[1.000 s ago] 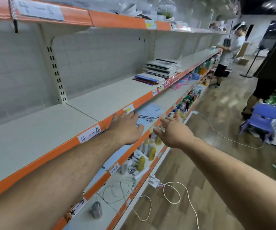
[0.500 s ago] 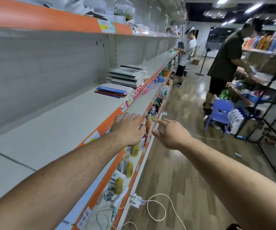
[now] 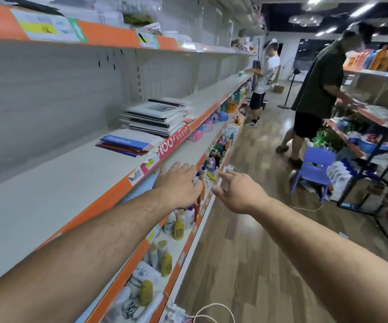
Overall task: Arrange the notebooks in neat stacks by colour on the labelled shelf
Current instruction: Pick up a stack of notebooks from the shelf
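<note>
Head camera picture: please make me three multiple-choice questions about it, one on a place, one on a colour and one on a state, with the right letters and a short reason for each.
1. Where does the taller notebook stack lie?
A. On the floor
B. On the orange-edged shelf, ahead of the hands
C. On a chair

2. What colour is the top notebook of the nearer stack?
A. Green
B. Yellow
C. Blue

3. What do the left hand and the right hand hold?
A. Nothing
B. One notebook each
C. A bottle

Answers: 1 B, the stack rests on the shelf board beyond both hands. 2 C, its cover is blue. 3 A, both hands reach forward, empty.
</note>
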`<state>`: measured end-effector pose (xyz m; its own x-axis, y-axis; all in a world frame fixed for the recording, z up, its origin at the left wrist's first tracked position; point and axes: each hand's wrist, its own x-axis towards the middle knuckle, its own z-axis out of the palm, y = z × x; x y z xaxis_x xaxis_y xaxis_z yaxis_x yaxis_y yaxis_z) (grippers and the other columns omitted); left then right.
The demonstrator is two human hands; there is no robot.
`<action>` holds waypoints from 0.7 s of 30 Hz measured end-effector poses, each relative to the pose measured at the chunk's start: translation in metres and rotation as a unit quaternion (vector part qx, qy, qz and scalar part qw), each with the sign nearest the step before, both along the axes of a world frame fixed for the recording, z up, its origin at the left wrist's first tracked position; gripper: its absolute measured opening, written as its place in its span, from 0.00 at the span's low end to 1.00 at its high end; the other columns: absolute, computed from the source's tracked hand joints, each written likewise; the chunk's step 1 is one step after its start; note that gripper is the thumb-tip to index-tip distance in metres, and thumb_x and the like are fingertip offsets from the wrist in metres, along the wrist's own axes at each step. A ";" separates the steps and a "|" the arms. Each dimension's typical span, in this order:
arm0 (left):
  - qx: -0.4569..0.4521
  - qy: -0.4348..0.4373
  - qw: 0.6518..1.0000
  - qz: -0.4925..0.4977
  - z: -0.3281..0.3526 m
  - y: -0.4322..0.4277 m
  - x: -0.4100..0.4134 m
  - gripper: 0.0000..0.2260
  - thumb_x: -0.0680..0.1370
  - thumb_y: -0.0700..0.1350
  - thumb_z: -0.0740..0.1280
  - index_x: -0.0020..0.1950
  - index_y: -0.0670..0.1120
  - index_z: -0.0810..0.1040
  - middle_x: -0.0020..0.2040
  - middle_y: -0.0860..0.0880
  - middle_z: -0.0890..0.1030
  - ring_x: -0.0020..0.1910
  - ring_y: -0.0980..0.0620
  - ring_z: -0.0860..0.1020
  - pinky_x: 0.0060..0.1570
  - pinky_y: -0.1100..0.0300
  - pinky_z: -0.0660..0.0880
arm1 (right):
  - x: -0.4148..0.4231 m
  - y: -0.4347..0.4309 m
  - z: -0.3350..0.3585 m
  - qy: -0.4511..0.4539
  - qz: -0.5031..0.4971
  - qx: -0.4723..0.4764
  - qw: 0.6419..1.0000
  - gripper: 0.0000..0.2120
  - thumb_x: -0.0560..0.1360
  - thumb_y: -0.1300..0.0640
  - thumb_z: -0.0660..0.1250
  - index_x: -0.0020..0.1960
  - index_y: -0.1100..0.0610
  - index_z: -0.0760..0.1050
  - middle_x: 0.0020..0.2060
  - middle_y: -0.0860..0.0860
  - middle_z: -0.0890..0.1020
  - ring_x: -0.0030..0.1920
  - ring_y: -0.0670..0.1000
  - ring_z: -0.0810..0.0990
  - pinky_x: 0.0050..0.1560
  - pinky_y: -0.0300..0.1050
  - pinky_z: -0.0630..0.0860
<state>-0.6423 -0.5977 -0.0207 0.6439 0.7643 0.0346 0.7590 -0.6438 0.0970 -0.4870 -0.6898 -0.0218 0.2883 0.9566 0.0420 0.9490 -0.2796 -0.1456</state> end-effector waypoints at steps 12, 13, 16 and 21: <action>-0.020 -0.016 0.998 0.061 0.014 0.048 0.156 0.28 0.83 0.57 0.48 0.82 0.49 0.52 0.82 0.51 0.53 0.81 0.49 0.48 0.78 0.43 0.44 | 0.160 0.059 0.029 0.009 0.072 -0.016 0.997 0.30 0.83 0.41 0.54 0.78 0.57 0.60 0.76 0.56 0.66 0.77 0.55 0.62 0.73 0.46 0.61; -0.019 -0.013 0.998 0.064 0.015 0.054 0.163 0.28 0.83 0.57 0.48 0.82 0.49 0.53 0.82 0.51 0.54 0.81 0.49 0.49 0.78 0.43 0.44 | 0.168 0.066 0.029 0.011 0.074 -0.017 0.997 0.30 0.83 0.41 0.54 0.78 0.58 0.60 0.76 0.56 0.66 0.76 0.55 0.63 0.73 0.46 0.62; -0.009 -0.011 0.997 0.076 0.017 0.075 0.186 0.28 0.83 0.57 0.49 0.81 0.49 0.54 0.81 0.50 0.56 0.80 0.48 0.51 0.78 0.43 0.45 | 0.195 0.091 0.026 0.031 0.080 -0.010 0.996 0.31 0.82 0.40 0.55 0.78 0.57 0.60 0.74 0.55 0.70 0.74 0.55 0.66 0.71 0.47 0.65; -0.009 -0.001 0.997 0.080 0.008 0.121 0.224 0.28 0.83 0.58 0.49 0.82 0.49 0.53 0.81 0.50 0.55 0.80 0.48 0.51 0.78 0.43 0.46 | 0.231 0.137 0.014 0.040 0.097 -0.009 0.994 0.31 0.82 0.40 0.56 0.79 0.57 0.61 0.75 0.54 0.69 0.73 0.54 0.68 0.70 0.46 0.66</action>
